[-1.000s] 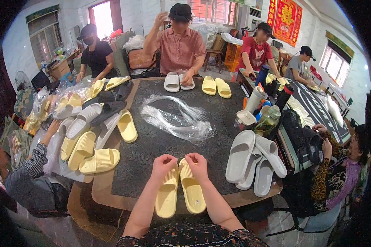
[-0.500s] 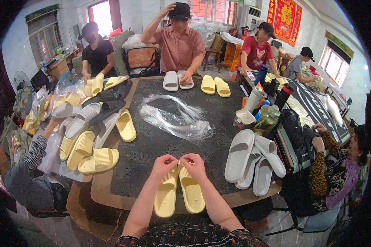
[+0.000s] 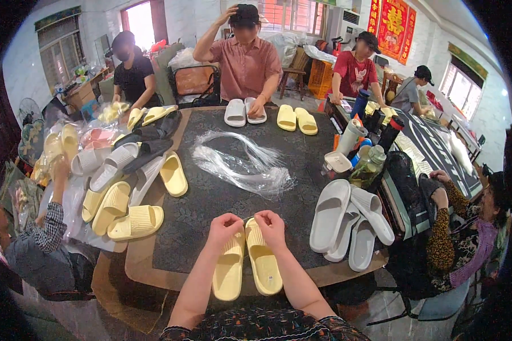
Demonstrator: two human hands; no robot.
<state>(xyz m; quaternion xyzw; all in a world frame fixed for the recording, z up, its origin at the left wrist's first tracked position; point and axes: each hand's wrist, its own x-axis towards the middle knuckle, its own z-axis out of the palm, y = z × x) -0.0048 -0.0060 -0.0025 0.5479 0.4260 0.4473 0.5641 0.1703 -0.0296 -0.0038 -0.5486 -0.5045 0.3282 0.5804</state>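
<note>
A pair of yellow slippers lies side by side at the table's near edge, toes pointing away from me: the left slipper (image 3: 228, 279) and the right slipper (image 3: 265, 266). Over the toe of the left one, my left hand (image 3: 226, 228) is closed in a pinch. My right hand (image 3: 270, 229) pinches in the same way above the other toe, a small gap between the two hands. Whatever the fingertips hold is too fine to make out. Beyond them lies a loose bundle of clear plastic strands (image 3: 242, 162), apart from both hands.
Grey slippers (image 3: 331, 219) are stacked at right, near bottles and a green-tinted jug (image 3: 370, 165). Yellow, grey and black slippers, including a yellow slipper (image 3: 135, 222), crowd the left side. Across the dark table (image 3: 182, 238), a co-worker touches grey slippers (image 3: 235, 113); other people work around.
My hands have drawn slightly apart above the toes; the slippers stay put. At left, a co-worker's hand has moved to bagged yellow slippers, and the person at far left has shifted their hands.
</note>
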